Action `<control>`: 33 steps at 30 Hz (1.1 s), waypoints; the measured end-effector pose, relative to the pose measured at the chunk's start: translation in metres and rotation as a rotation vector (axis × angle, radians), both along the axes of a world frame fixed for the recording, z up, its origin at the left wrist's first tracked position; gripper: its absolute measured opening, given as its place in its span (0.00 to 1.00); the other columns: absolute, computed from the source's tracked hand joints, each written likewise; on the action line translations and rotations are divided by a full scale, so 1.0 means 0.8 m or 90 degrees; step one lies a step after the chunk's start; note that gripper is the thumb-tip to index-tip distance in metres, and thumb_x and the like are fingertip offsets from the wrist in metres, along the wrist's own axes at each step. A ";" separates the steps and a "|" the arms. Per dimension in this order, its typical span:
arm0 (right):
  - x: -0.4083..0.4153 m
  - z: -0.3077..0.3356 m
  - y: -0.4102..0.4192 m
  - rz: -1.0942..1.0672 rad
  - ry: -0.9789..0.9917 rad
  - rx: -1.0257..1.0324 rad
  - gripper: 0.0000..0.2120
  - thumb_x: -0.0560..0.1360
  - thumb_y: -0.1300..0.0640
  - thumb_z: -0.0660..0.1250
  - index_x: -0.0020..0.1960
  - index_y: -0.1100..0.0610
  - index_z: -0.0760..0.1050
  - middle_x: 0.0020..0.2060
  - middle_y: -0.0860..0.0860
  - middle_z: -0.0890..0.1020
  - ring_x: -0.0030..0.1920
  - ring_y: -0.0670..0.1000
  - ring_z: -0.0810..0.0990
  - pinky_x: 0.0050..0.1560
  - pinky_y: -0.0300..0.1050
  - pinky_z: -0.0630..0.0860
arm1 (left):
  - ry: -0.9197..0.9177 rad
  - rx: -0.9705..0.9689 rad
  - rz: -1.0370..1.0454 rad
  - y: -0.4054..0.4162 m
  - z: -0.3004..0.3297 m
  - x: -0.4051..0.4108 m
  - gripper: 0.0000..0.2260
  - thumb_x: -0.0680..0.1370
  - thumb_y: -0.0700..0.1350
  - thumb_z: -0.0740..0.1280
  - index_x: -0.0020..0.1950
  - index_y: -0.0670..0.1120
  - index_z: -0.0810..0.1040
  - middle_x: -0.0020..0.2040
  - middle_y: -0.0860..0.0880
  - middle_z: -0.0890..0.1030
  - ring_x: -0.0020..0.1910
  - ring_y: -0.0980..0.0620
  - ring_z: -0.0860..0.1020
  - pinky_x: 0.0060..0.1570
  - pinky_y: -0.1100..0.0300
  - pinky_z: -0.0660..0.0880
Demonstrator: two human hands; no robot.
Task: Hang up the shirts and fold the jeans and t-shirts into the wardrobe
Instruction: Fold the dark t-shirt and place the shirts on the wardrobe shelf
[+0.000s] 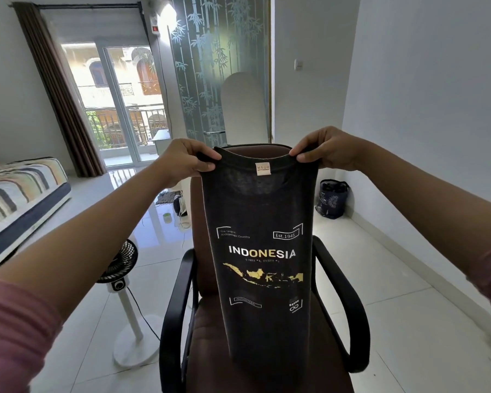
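- Folding of a t-shirt is the step in hand, as I judge it: the black t-shirt (pixel 262 251) hangs in the air in front of me, already narrowed to a long strip, its print facing me.
- My left hand (pixel 182 163) pinches the top edge at one side of the collar, fingers curled over the cloth.
- My right hand (pixel 323 150) pinches the other side in the same way, so the collar is stretched between both hands.
- Lower part of the t-shirt hangs down over the seat of the brown office chair (pixel 267 350); if it touches the seat I cannot tell.
- Next, I think, I must lower it onto the seat and fold it in half, keeping the edges even.
- Wardrobe is not in view.
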State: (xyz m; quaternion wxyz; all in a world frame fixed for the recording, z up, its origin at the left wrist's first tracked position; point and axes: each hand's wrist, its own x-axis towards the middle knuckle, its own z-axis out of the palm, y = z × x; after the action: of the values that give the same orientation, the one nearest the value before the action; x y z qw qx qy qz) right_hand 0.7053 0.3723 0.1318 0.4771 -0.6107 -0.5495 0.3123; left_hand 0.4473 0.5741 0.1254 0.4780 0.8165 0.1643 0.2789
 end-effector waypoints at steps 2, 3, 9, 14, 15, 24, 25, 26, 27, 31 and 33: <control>0.001 -0.004 0.007 -0.013 0.022 0.020 0.15 0.74 0.72 0.64 0.41 0.56 0.84 0.41 0.52 0.85 0.43 0.48 0.84 0.43 0.40 0.81 | -0.014 -0.015 0.000 0.007 0.000 0.003 0.14 0.71 0.24 0.65 0.42 0.42 0.81 0.34 0.53 0.83 0.35 0.58 0.81 0.39 0.65 0.80; 0.001 -0.006 0.011 -0.021 0.036 0.032 0.16 0.74 0.72 0.64 0.40 0.56 0.84 0.40 0.51 0.85 0.42 0.48 0.84 0.42 0.39 0.80 | -0.018 -0.019 0.002 0.011 0.000 0.006 0.14 0.71 0.24 0.65 0.42 0.42 0.81 0.35 0.53 0.83 0.36 0.58 0.81 0.39 0.65 0.80; 0.017 -0.020 0.044 -0.060 0.073 0.062 0.16 0.73 0.73 0.64 0.39 0.56 0.84 0.38 0.51 0.85 0.40 0.48 0.84 0.40 0.38 0.80 | -0.021 -0.034 0.025 0.040 -0.007 0.032 0.16 0.71 0.24 0.66 0.39 0.44 0.82 0.37 0.49 0.82 0.37 0.55 0.81 0.39 0.65 0.80; 0.048 -0.016 0.082 -0.076 0.010 0.048 0.10 0.73 0.71 0.66 0.45 0.59 0.81 0.41 0.52 0.84 0.44 0.50 0.82 0.44 0.40 0.80 | 0.002 -0.005 0.058 0.070 -0.003 0.061 0.13 0.71 0.25 0.67 0.42 0.44 0.80 0.41 0.46 0.80 0.40 0.53 0.79 0.39 0.66 0.80; 0.055 -0.013 0.091 -0.078 -0.003 0.047 0.09 0.73 0.70 0.66 0.46 0.59 0.81 0.41 0.51 0.84 0.45 0.50 0.82 0.44 0.40 0.80 | 0.005 -0.002 0.066 0.077 -0.002 0.068 0.13 0.71 0.26 0.67 0.42 0.44 0.80 0.42 0.46 0.80 0.41 0.52 0.79 0.40 0.66 0.80; 0.119 -0.003 0.145 -0.029 -0.021 0.058 0.12 0.73 0.71 0.66 0.43 0.55 0.83 0.40 0.50 0.85 0.45 0.50 0.82 0.50 0.44 0.81 | -0.005 0.008 0.095 0.119 0.011 0.118 0.16 0.71 0.25 0.67 0.40 0.47 0.83 0.41 0.49 0.82 0.41 0.54 0.80 0.40 0.66 0.80; 0.123 -0.005 0.147 -0.019 -0.016 0.056 0.14 0.73 0.71 0.66 0.42 0.55 0.84 0.40 0.50 0.85 0.44 0.50 0.82 0.50 0.43 0.81 | -0.001 0.009 0.089 0.121 0.010 0.120 0.18 0.71 0.25 0.67 0.37 0.49 0.84 0.39 0.51 0.82 0.40 0.55 0.81 0.40 0.66 0.80; 0.126 -0.008 0.148 -0.011 -0.012 0.053 0.14 0.73 0.71 0.66 0.41 0.54 0.84 0.40 0.50 0.85 0.44 0.50 0.82 0.50 0.43 0.81 | 0.005 0.010 0.081 0.121 0.008 0.121 0.20 0.71 0.25 0.67 0.35 0.51 0.84 0.38 0.53 0.83 0.39 0.56 0.81 0.40 0.66 0.80; 0.127 -0.011 0.148 -0.004 -0.010 0.051 0.15 0.73 0.71 0.66 0.40 0.54 0.84 0.40 0.50 0.85 0.44 0.50 0.82 0.50 0.43 0.81 | 0.012 0.010 0.072 0.119 0.005 0.122 0.22 0.71 0.25 0.66 0.34 0.52 0.85 0.36 0.54 0.83 0.38 0.57 0.81 0.40 0.65 0.80; 0.116 -0.030 0.142 0.026 0.008 0.037 0.14 0.72 0.71 0.67 0.41 0.54 0.84 0.41 0.51 0.85 0.45 0.49 0.83 0.48 0.42 0.81 | 0.027 -0.004 0.031 0.098 -0.010 0.117 0.19 0.72 0.24 0.64 0.38 0.47 0.84 0.37 0.51 0.83 0.37 0.58 0.81 0.39 0.67 0.78; 0.103 -0.041 0.135 0.041 0.021 0.030 0.13 0.72 0.71 0.67 0.42 0.55 0.84 0.43 0.52 0.85 0.46 0.51 0.83 0.51 0.44 0.81 | 0.029 -0.019 0.016 0.087 -0.018 0.109 0.19 0.73 0.24 0.63 0.39 0.47 0.83 0.39 0.50 0.83 0.39 0.57 0.82 0.40 0.67 0.78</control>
State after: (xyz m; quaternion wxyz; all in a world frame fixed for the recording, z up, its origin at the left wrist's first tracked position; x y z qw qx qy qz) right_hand 0.7875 0.4807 0.0991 0.4900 -0.5762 -0.5680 0.3245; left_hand 0.5349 0.6434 0.1112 0.4829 0.8133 0.1897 0.2634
